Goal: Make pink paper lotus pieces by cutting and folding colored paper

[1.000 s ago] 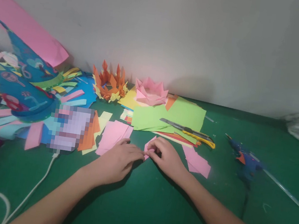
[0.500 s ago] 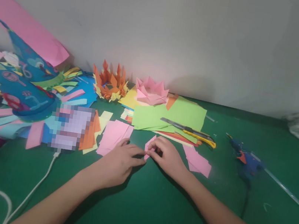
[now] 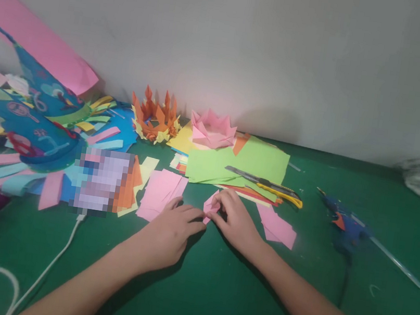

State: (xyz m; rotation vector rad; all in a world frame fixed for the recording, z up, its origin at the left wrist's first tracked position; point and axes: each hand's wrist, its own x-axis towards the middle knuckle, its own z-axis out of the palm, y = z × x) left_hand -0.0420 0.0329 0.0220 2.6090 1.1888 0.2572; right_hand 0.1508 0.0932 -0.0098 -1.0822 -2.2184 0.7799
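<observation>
A small piece of pink paper (image 3: 211,203), partly folded, is held upright just above the green table (image 3: 180,305) between my two hands. My right hand (image 3: 237,222) pinches its right edge with thumb and fingertips, the fingers curled. From the left, my left hand (image 3: 171,233) grips the paper's lower corner with its fingertips; part of its grip is hidden. A stack of pink paper pieces (image 3: 161,192) lies just beyond my left hand. More loose pink paper pieces (image 3: 278,228) lie to the right of my right hand.
Behind my hands are green paper sheets (image 3: 238,164) with a yellow utility knife (image 3: 269,185) on top, a pink paper crown (image 3: 213,129) and an orange paper crown (image 3: 155,118). A blue glue gun (image 3: 349,226) lies right; blue cone hats (image 3: 43,135) and a white cable (image 3: 57,255) are left.
My right fingers have shifted slightly on the pink paper, and more of its surface shows now. My left hand has barely moved.
</observation>
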